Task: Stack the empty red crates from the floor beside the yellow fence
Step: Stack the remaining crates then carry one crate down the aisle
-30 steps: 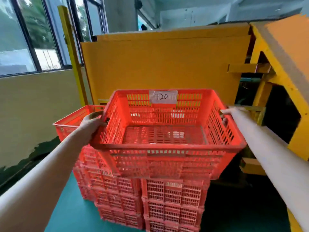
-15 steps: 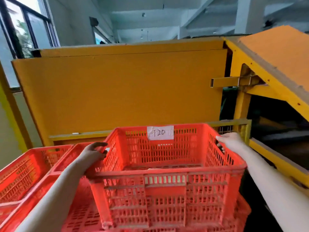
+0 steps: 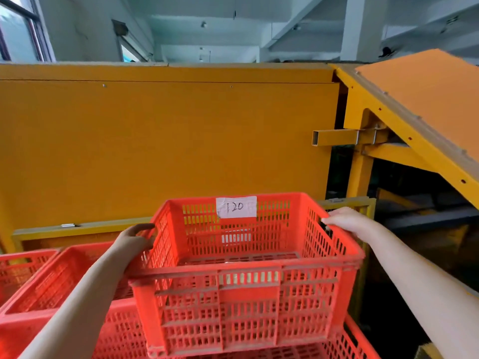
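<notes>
An empty red slatted crate [image 3: 241, 294] with a white paper label reading 120 [image 3: 236, 207] on its far wall fills the lower middle of the view. My left hand [image 3: 134, 240] grips its left rim and my right hand [image 3: 347, 221] grips its right rim. The crate sits in or just above the mouth of another red crate [image 3: 350, 343] on top of a stack. Right behind it stands the yellow fence panel [image 3: 166, 141].
To the left a second stack of red crates [image 3: 51, 278] reaches about the same height, with a further crate [image 3: 15, 268] at the left edge. A yellow machine frame with a sloped orange cover [image 3: 420, 99] and a protruding square tube [image 3: 334, 138] stands to the right.
My view has risen and moved closer to the fence. The crate in both hands has come over the right stack and gone down toward its top crate.
</notes>
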